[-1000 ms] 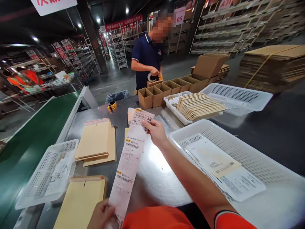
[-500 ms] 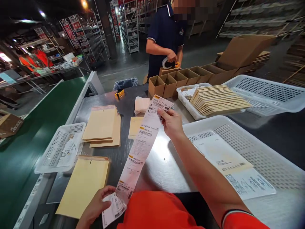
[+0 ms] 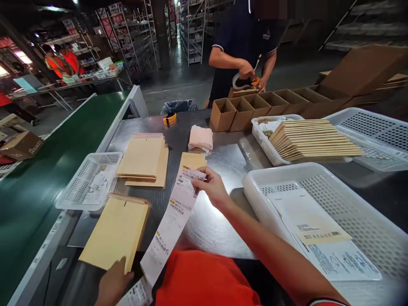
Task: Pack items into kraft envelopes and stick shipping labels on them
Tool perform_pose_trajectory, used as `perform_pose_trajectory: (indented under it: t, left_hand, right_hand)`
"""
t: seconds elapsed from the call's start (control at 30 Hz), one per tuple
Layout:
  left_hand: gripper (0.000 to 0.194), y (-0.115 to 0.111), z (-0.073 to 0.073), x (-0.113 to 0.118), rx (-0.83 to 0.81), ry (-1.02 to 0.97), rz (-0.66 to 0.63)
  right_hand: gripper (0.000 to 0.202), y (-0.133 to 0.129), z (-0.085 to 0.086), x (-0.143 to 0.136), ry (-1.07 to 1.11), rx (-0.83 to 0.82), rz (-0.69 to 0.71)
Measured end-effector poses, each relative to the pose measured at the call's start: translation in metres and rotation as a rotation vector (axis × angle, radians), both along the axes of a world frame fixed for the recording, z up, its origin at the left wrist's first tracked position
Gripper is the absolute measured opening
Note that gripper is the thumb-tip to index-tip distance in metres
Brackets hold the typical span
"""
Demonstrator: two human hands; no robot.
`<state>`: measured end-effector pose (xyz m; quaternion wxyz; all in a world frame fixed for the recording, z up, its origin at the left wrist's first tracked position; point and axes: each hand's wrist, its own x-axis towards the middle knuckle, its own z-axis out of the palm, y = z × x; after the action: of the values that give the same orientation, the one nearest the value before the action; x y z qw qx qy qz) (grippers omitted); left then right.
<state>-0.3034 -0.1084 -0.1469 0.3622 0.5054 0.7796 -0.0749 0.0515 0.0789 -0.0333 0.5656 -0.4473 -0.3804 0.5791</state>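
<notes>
A long strip of printed labels (image 3: pixel 174 212) slants across the middle of the view. Its top end is pinched between the thumb and fingers of my right hand (image 3: pixel 212 187). The lower end hangs folded near the bottom edge, beside my left hand (image 3: pixel 114 278). That hand is at the lower edge of a yellow padded envelope (image 3: pixel 114 229), its fingers partly hidden, so its grip cannot be made out. Another stack of envelopes (image 3: pixel 142 157) lies farther back, and a smaller envelope (image 3: pixel 193 160) is just behind the strip's top.
A small white basket (image 3: pixel 72 182) stands left, by the green conveyor (image 3: pixel 76 140). At the right are a large white tray (image 3: pixel 255 182) with papers and a basket of stacked envelopes (image 3: pixel 315 140). Behind open cardboard boxes (image 3: pixel 223 114), a person (image 3: pixel 245 55) handles tape.
My right hand has come down and left with the strip's top. My left hand has let go of the strip's lower end and moved to the yellow envelope. The view has shifted.
</notes>
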Motion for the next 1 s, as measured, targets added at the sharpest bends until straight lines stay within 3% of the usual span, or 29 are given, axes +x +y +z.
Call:
perform_pose_trajectory:
  t: [0.07, 0.13, 0.2, 0.27, 0.43, 0.6, 0.67, 0.77, 0.83, 0.93, 1.0]
  left_hand:
    - [0.065, 0.037, 0.014, 0.033, 0.313, -0.209, -0.04]
    - [0.071, 0.076, 0.03, 0.07, 0.493, -0.527, -0.005]
    - [0.058, 0.106, 0.044, 0.101, 0.496, -0.861, 0.087]
    - [0.035, 0.122, 0.053, 0.122, 0.426, -1.02, 0.164]
    - [0.035, 0.123, 0.054, 0.138, 0.399, -1.075, 0.238]
    - [0.037, 0.125, 0.044, 0.138, 0.441, -1.071, 0.385]
    - [0.036, 0.126, 0.041, 0.13, 0.475, -1.053, 0.479]
    - [0.035, 0.122, 0.036, 0.095, 0.591, -0.984, 0.677]
    - [0.035, 0.115, 0.037, 0.064, 0.693, -0.9, 0.815]
    - [0.034, 0.107, 0.043, 0.026, 0.795, -0.793, 0.922]
    - [0.033, 0.108, 0.049, 0.018, 0.815, -0.785, 0.909]
  right_hand:
    - [0.031, -0.012, -0.005, -0.018, -0.012, -0.007, 0.097]
    - [0.036, -0.018, -0.008, -0.027, -0.071, 0.027, 0.145]
    - [0.035, -0.02, -0.008, -0.027, -0.155, 0.07, 0.16]
    - [0.027, -0.019, -0.008, -0.02, -0.219, 0.101, 0.138]
    - [0.026, -0.019, -0.017, 0.007, -0.383, 0.095, 0.047]
    - [0.029, -0.023, -0.04, 0.003, -0.273, 0.011, 0.039]
    - [0.034, -0.021, -0.054, -0.005, -0.213, -0.055, -0.024]
    - [0.043, -0.012, -0.08, -0.011, -0.22, -0.164, -0.249]
    - [0.045, -0.005, -0.101, -0.013, -0.259, -0.225, -0.313]
    - [0.036, -0.002, -0.134, -0.024, -0.335, -0.32, -0.14]
    - [0.028, -0.005, -0.154, -0.039, -0.412, -0.39, 0.002]
